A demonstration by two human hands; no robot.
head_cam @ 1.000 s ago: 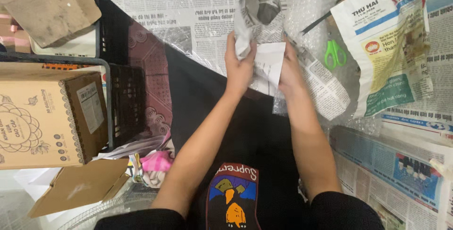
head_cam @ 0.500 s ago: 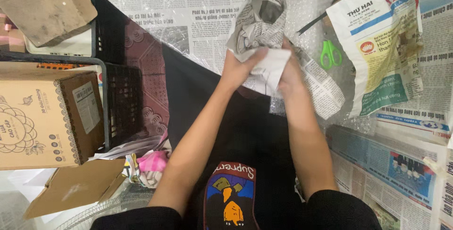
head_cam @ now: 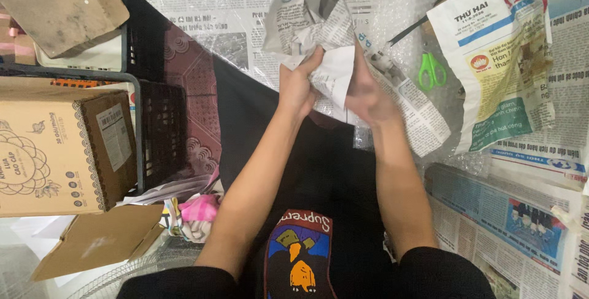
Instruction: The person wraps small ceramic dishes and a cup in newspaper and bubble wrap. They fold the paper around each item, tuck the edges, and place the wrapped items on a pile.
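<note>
Gripping a crumpled newspaper bundle (head_cam: 325,41), the left hand (head_cam: 299,87) pinches its lower edge; the right hand (head_cam: 368,93) clasps the opposite side; green scissors (head_cam: 433,70) lie nearby.

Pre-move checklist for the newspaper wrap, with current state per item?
1. Left hand grips the crumpled newspaper bundle: ok.
2. Right hand presses the bundle's white sheet: ok.
3. What is inside the bundle: cannot tell, paper hides it.
4. Green scissors lie apart from both hands on the bubble wrap: ok.
5. Cardboard box at the left, away from the arms: ok.
6. Bundle fully closed: not ok, loose ends stick up.
</note>
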